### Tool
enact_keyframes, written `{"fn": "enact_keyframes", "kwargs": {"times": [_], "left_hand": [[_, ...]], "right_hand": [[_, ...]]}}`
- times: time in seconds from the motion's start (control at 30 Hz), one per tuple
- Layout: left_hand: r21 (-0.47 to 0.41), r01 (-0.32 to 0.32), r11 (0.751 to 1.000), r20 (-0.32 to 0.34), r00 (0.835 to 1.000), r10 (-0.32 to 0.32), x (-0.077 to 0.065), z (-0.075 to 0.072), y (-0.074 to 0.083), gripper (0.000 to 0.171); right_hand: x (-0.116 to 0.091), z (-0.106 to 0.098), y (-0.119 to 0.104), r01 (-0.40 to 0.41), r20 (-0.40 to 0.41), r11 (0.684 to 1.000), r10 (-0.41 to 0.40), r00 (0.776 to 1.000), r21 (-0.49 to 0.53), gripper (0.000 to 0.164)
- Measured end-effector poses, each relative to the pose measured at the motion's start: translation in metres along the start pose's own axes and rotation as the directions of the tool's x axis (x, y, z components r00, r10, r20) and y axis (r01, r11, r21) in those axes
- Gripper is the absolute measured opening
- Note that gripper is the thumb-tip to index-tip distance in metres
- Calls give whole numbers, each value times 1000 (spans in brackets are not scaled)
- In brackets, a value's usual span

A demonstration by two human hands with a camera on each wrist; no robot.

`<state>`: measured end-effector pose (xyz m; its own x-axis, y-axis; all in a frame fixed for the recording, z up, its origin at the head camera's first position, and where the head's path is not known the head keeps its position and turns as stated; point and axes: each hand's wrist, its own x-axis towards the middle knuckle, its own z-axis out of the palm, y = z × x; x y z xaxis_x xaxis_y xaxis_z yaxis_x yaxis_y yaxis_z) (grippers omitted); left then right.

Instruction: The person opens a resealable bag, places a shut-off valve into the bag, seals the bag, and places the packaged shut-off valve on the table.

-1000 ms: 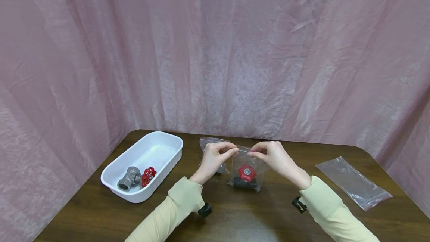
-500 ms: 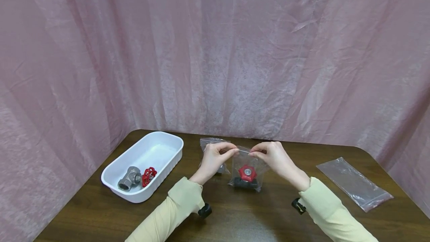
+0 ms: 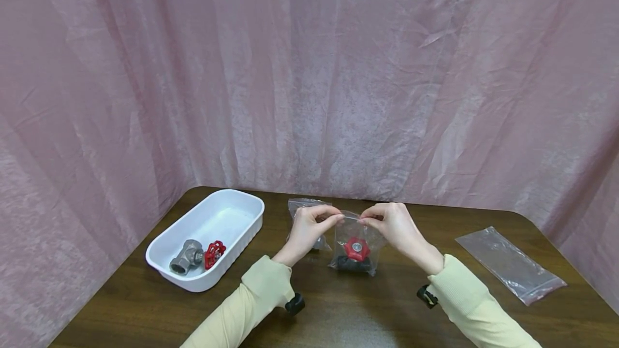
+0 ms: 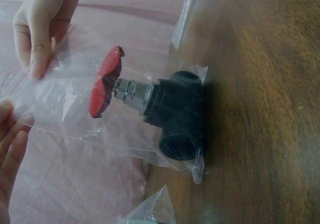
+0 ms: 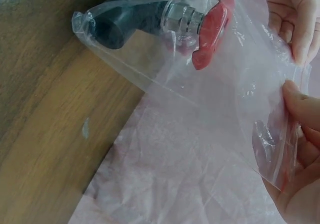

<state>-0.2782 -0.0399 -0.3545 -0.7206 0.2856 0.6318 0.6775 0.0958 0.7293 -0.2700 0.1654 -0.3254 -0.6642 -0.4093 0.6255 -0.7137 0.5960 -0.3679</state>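
Observation:
A clear zip bag stands upright on the wooden table, its seal strip at the top. Inside it sits a valve with a red handwheel and a dark tee-shaped body; the left wrist view also shows the metal stem. My left hand pinches the bag's top edge at the left corner. Thumb and fingers of my right hand pinch the same edge farther right. Seen from the right wrist, the right thumb presses along the seal close to the left hand's fingertips.
A white tray at left holds a grey metal valve body and a red handwheel. Behind my left hand stands another zip bag, partly hidden. One flat clear bag lies at right. A pink curtain hangs behind the table.
My right wrist has shifted slightly to the left, while its fingers stay on the bag's top edge. The left hand, valve and tray look the same.

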Motion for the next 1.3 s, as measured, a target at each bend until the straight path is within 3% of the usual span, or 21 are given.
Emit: {"fn": "enact_keyframes", "kwargs": {"times": [0.17,0.47,0.73,1.03,1.3], "left_hand": [[14,-16,1000,9,1000,16,0,-1,15,7],[20,22,1000,24,999,-23,2,1,13,5],[47,43,998,31,999,-44,6,3,14,10],[33,50,998,29,998,-51,6,3,15,10],[30,52,998,10,999,-52,3,2,17,8]], "right_hand": [[0,-1,-2,-20,-8,1000,20,1000,-11,7],[1,-1,-1,13,-49,999,-15,999,-50,8],[0,-1,2,34,-40,999,-34,999,20,9],[-4,-6,4,-64,51,996,60,997,65,10],[-10,-10,9,-113,69,992,109,992,59,8]]}}
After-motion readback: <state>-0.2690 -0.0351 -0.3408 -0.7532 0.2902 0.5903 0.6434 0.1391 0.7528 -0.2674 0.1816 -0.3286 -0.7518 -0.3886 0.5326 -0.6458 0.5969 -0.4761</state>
